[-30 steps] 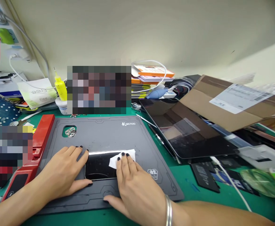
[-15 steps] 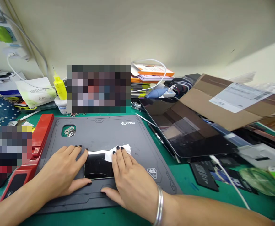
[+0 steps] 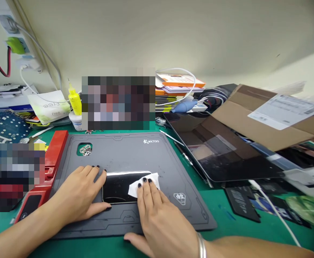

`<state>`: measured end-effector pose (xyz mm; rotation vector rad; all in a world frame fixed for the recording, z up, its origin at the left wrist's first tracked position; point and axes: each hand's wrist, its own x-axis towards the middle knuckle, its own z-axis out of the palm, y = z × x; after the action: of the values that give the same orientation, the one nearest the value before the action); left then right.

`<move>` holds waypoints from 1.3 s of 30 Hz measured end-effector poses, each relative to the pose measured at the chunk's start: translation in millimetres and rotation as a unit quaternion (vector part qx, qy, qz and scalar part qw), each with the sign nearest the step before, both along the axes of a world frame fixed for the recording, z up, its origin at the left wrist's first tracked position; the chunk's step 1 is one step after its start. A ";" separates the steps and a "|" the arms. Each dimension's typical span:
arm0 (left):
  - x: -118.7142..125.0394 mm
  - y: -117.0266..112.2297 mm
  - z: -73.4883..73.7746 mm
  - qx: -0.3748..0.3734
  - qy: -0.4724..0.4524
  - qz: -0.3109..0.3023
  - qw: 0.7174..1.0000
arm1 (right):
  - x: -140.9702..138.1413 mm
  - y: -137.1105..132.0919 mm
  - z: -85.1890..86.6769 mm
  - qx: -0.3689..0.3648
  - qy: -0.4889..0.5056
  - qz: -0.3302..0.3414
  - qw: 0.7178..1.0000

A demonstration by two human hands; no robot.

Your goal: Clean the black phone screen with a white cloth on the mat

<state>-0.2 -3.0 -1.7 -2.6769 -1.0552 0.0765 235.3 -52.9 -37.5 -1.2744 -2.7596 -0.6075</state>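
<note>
A black-faced smartphone lies flat on a grey work mat, its long side running left to right. My left hand closes around the phone's left end, fingertips at the far edge and thumb at the near edge. On the right part of the screen is a white wipe, held under the fingertips of my right hand. Those fingers are straight and close together, with the thumb stretched out over the mat's near edge. The phone's right end is hidden by the wipe and hand.
Left of the mat stands a red device. Small metal parts sit in the mat's cutout. Behind are a yellow needle bottle and stacked boxes. A large dark screen panel, a cardboard box and a white cable lie right.
My right hand has drawn the wipe toward me across the screen and slightly right. My left hand stays at the phone's left end. The whole view has shifted a little.
</note>
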 end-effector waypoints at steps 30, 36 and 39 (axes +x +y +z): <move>-1.4 2.1 0.6 -0.023 -0.017 0.001 1.000 | -5.1 10.6 6.4 -0.050 -0.055 -0.060 0.995; -2.9 2.5 -1.5 -0.017 -0.020 0.002 1.000 | -3.1 3.4 7.2 -0.047 -0.062 -0.048 0.996; -2.1 2.2 -0.9 -0.007 -0.015 -0.005 1.000 | -2.1 -0.2 6.2 -0.028 -0.044 -0.022 0.998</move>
<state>-2.3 -0.9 -2.6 -2.7042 -1.0540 0.0412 233.2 -53.1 -31.3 -1.3557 -2.8453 -0.6089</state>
